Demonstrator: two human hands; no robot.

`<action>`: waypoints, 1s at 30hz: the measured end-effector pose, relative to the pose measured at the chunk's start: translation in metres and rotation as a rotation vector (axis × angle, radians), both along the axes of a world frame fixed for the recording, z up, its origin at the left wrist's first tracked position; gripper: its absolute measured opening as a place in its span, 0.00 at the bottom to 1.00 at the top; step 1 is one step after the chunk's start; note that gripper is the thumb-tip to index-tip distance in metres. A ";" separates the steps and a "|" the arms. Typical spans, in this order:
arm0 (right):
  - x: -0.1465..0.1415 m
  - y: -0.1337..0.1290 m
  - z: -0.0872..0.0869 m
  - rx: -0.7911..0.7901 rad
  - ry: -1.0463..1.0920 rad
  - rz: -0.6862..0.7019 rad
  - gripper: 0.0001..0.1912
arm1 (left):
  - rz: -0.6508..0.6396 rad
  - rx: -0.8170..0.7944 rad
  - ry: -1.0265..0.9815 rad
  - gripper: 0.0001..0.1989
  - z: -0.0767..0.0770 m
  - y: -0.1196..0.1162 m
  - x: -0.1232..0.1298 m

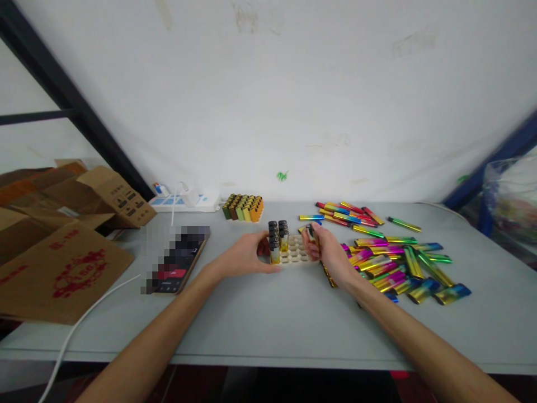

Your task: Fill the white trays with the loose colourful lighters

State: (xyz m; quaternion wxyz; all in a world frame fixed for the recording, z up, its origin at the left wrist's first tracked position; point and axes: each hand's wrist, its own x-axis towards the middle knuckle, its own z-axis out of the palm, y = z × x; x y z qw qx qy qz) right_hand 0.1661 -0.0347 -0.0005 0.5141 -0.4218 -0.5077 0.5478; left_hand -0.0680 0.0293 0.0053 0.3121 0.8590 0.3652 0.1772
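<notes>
Work in hand, as far as I could judge: standing lighters upright in a pale tray (pixel 300 263) full of holes, mid-table. The tray's left end held a column of black-topped lighters (pixel 274 246) plus a shorter group beside it; holes further right showed bare.

The right hand (pixel 331 254) pinched one lighter (pixel 310 230) between thumb and fingers, black top up, over or just beside the tray's right part; couldn't tell which hole it was nearest. The left hand (pixel 245 254) curved round the tray's left end, thumb along the front corner, fingers beside the standing lighters; couldn't tell if it gripped firmly or only steadied.

The next move seemed to call for lining the pinched lighter's base up with a free hole and keeping it vertical, tray held still.

A loose pile of shiny lighters (pixel 380 266) lay to the right on the grey table (pixel 272 324); a packed block of lighters (pixel 243 208) stood near the wall.

Writing: the cardboard box (pixel 31 280) had red print, maybe "100" in the emblem, the rest unreadable. The box flap (pixel 130 204) carried dark handling symbols with tiny text. The phone (pixel 180 266) was partly pixelated, with a red patch onscreen, no legible words. No brand readable on any lighter.
</notes>
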 end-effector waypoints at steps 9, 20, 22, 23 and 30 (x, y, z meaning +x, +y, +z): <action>0.005 0.000 0.001 0.143 -0.091 -0.014 0.24 | 0.007 0.005 0.009 0.27 0.000 0.000 0.000; 0.000 -0.005 0.001 0.338 -0.391 -0.189 0.21 | -0.010 -0.022 -0.032 0.29 0.000 -0.001 0.001; 0.000 -0.007 0.001 0.358 -0.510 -0.172 0.20 | -0.015 -0.030 -0.047 0.29 0.001 -0.001 0.001; 0.001 -0.007 0.001 0.388 -0.580 -0.163 0.19 | -0.015 -0.028 -0.052 0.29 0.001 -0.002 0.001; 0.003 -0.002 -0.003 0.697 -0.984 -0.084 0.17 | -0.017 -0.011 -0.045 0.28 0.001 -0.003 0.002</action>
